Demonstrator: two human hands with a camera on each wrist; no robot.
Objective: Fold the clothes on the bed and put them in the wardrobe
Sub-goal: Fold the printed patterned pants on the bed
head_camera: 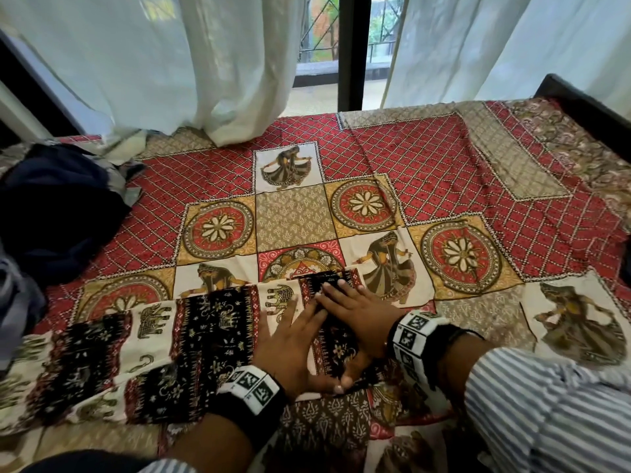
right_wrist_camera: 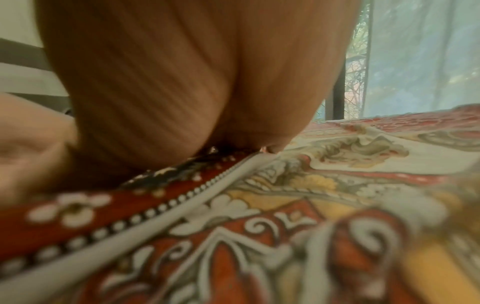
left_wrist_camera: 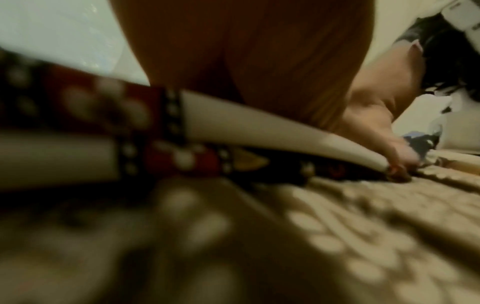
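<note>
Pale curtains (head_camera: 177,63) are hanging across the top of the frame, and the bed (head_camera: 426,172) under its red patterned sheet is filling the rest. At far left a dark heap of clothes (head_camera: 58,206) is waiting. Along the lower left and centre, the elephant-print garment (head_camera: 191,339) is lying flat in black, cream and red bands. I am pressing my left hand (head_camera: 290,339) flat on it, fingers straight, gripping nothing; my right hand (head_camera: 355,312) is doing likewise just beside. I judge I am smoothing a fold; next calls for folding it over again.
</note>
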